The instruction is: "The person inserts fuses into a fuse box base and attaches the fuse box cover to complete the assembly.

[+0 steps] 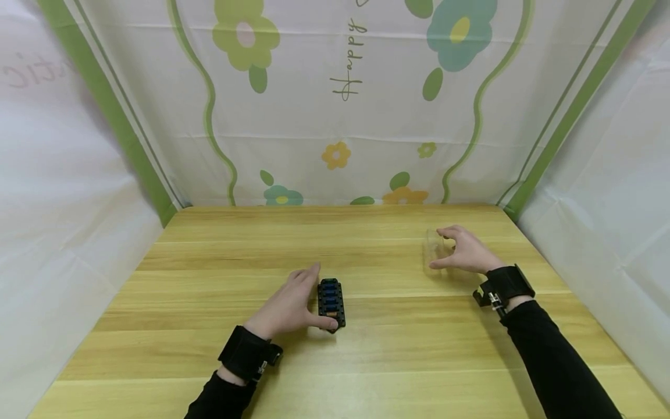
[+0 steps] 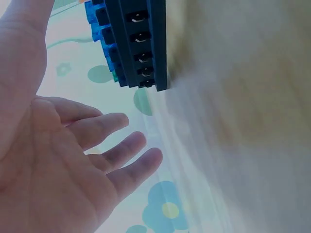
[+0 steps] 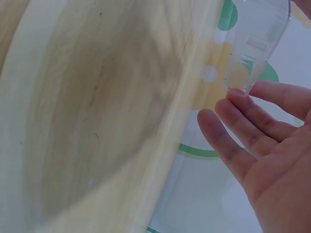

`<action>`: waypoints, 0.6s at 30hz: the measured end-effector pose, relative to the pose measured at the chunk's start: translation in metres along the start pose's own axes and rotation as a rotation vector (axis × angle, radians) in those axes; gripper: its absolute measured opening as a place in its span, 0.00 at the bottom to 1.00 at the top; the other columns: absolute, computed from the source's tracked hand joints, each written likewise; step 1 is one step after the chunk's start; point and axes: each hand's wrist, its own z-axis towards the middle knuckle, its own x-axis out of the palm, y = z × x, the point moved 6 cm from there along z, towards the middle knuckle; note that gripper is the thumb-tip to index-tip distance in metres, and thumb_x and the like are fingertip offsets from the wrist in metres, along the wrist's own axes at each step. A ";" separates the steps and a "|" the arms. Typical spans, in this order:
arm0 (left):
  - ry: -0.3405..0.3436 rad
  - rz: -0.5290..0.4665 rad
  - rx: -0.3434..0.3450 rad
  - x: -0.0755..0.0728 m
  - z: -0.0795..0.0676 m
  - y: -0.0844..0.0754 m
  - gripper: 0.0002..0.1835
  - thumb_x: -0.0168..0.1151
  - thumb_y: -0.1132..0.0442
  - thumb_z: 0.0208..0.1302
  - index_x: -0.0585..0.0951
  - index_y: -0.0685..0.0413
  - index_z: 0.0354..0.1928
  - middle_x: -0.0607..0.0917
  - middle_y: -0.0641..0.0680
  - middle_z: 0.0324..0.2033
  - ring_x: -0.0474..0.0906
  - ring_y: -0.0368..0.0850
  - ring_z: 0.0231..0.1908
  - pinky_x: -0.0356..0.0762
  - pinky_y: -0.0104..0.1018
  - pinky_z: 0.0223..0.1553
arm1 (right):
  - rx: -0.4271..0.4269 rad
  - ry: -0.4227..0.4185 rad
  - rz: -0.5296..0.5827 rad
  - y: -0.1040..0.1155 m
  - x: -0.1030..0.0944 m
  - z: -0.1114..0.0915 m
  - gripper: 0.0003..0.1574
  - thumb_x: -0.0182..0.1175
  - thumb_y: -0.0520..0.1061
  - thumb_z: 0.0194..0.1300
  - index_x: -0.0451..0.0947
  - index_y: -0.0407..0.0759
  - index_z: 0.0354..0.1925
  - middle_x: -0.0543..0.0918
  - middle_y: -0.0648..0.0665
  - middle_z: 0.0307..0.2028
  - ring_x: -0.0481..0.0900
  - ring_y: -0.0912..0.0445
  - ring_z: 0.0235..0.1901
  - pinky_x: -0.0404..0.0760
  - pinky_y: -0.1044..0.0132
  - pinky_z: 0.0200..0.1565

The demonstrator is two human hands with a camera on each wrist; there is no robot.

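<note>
A black fuse block (image 1: pixel 331 299) with a row of blue fuses, plus a green and an orange-brown one at its ends, sits near the middle of the table. My left hand (image 1: pixel 290 302) is spread along its left side, the thumb overlapping its near end. In the left wrist view, screw terminals line the side of the block (image 2: pixel 141 43), and the straight fingers are apart from it. Farther right, my right hand (image 1: pixel 467 251) holds a clear plastic cover (image 1: pixel 433 247) by its ends between thumb and index finger. The other fingers stretch out loosely in the right wrist view.
The wood-grain table (image 1: pixel 387 361) reaches back to a white cloth (image 1: pixel 293 128) with printed flowers. White cloth sides stand at left and right. Each wrist carries a black strap (image 1: pixel 245 353) with a small camera.
</note>
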 end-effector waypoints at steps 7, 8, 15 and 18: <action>-0.041 0.040 0.024 -0.003 0.004 -0.003 0.62 0.63 0.29 0.48 0.47 0.56 0.75 0.56 0.58 0.70 0.50 0.55 0.69 0.54 0.46 0.64 | 0.000 -0.007 0.003 0.002 -0.001 -0.001 0.66 0.71 0.67 0.46 0.57 0.32 0.70 0.59 0.30 0.64 0.59 0.36 0.62 0.64 0.43 0.56; -0.052 0.047 0.031 -0.004 0.005 -0.003 0.61 0.62 0.29 0.49 0.47 0.56 0.75 0.56 0.58 0.70 0.51 0.55 0.69 0.54 0.46 0.64 | -0.002 -0.009 0.007 0.003 -0.001 -0.001 0.65 0.71 0.67 0.46 0.57 0.32 0.70 0.59 0.30 0.64 0.59 0.36 0.62 0.65 0.43 0.56; -0.075 0.068 0.062 -0.010 0.012 -0.007 0.57 0.61 0.31 0.53 0.49 0.55 0.75 0.56 0.56 0.70 0.51 0.53 0.69 0.53 0.44 0.65 | 0.000 -0.009 0.019 0.007 0.004 -0.003 0.67 0.70 0.68 0.45 0.56 0.35 0.71 0.58 0.31 0.65 0.65 0.36 0.58 0.72 0.47 0.51; -0.080 0.066 0.071 -0.011 0.014 -0.009 0.56 0.60 0.31 0.54 0.50 0.55 0.75 0.56 0.56 0.70 0.50 0.53 0.69 0.52 0.43 0.65 | -0.013 -0.010 0.009 0.013 0.007 -0.003 0.67 0.70 0.70 0.45 0.56 0.37 0.71 0.58 0.32 0.65 0.69 0.37 0.54 0.75 0.49 0.47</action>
